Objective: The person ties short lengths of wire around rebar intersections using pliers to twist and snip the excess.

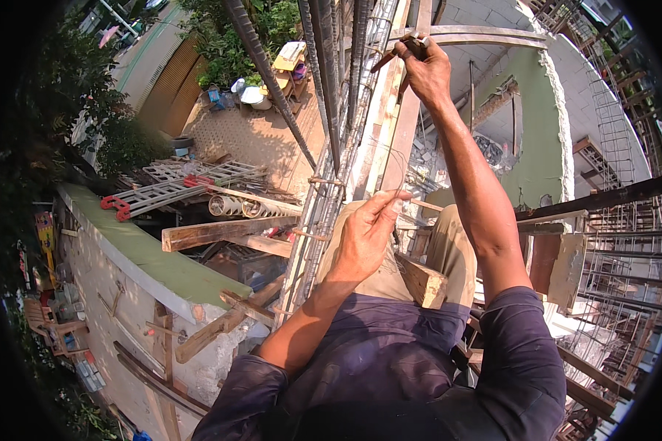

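One thin wire [401, 158], mid-frame, is pinched by the left hand [365, 240] between thumb and finger; the right hand [426, 72], upper centre, is curled around one dark tool [415, 48]. At least four steel rods [329, 88] stand nearby; past their left edge lies open room above a paved yard [235, 138], upper left, with one white tub [254, 96], contents unclear.

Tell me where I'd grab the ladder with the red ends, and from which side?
I'd probably take the ladder by its two long side rails, coming from the red ends at the picture's left. It lies on its broad side with those ends poking out, and the narrow rails should suit wrapped fingers.
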A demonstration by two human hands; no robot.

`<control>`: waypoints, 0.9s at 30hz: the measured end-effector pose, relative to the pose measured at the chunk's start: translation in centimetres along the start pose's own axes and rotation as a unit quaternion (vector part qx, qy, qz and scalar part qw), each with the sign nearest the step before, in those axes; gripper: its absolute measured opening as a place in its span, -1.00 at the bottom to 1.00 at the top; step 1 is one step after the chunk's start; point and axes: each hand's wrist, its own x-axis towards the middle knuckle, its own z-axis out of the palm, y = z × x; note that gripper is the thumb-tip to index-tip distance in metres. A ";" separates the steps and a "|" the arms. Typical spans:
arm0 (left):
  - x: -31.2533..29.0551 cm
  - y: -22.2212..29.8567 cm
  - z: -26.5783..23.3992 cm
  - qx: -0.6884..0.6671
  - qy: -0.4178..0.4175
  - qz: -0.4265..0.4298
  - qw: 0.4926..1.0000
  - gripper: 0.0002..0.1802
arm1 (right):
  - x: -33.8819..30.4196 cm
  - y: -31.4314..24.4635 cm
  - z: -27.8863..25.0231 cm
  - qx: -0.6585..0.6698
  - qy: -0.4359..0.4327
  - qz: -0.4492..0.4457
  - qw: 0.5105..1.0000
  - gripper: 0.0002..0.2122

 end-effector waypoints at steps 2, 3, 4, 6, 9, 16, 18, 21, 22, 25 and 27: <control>-0.7 0.6 0.8 0.036 -0.027 -0.005 0.999 -0.68 | 2.0 1.0 1.3 0.002 -0.035 0.031 0.999 -0.78; -1.2 0.0 0.8 0.041 -0.030 -0.013 0.999 -0.68 | 2.2 1.4 2.9 -0.005 -0.052 0.043 0.998 -0.77; -1.5 -0.3 0.8 0.041 -0.031 -0.017 0.999 -0.68 | 2.6 1.9 3.7 -0.025 -0.064 0.051 0.996 -0.74; -1.7 -0.9 1.4 0.036 -0.041 -0.022 0.998 -0.68 | 4.0 5.2 5.4 -0.066 -0.054 0.014 0.996 -0.74; -1.8 -1.1 0.9 0.032 -0.030 -0.052 0.998 -0.69 | 3.9 7.1 7.3 -0.135 -0.167 0.085 0.973 -0.70; -1.2 -0.8 0.4 0.055 -0.030 -0.059 0.996 -0.70 | 2.9 10.3 7.5 -0.164 -0.271 0.055 0.947 -0.63; -0.7 -1.2 0.6 0.057 -0.026 -0.057 0.996 -0.70 | 3.1 9.3 7.0 -0.172 -0.282 0.060 0.942 -0.55; 0.4 -1.9 1.4 0.086 -0.013 -0.044 0.995 -0.70 | 1.3 8.6 4.5 -0.140 -0.162 -0.033 0.976 -0.49; 0.4 -2.2 0.7 0.101 0.004 -0.058 0.993 -0.69 | -0.3 6.2 4.1 -0.095 -0.269 0.074 0.956 -0.45; 1.1 -2.4 0.1 0.129 0.015 -0.100 0.986 -0.66 | -5.4 -1.7 -2.3 0.036 -0.472 0.215 0.854 -0.32; 1.7 -2.2 0.2 0.162 0.013 -0.104 0.981 -0.65 | -8.1 -4.0 -5.3 -0.021 -0.548 0.179 0.817 -0.37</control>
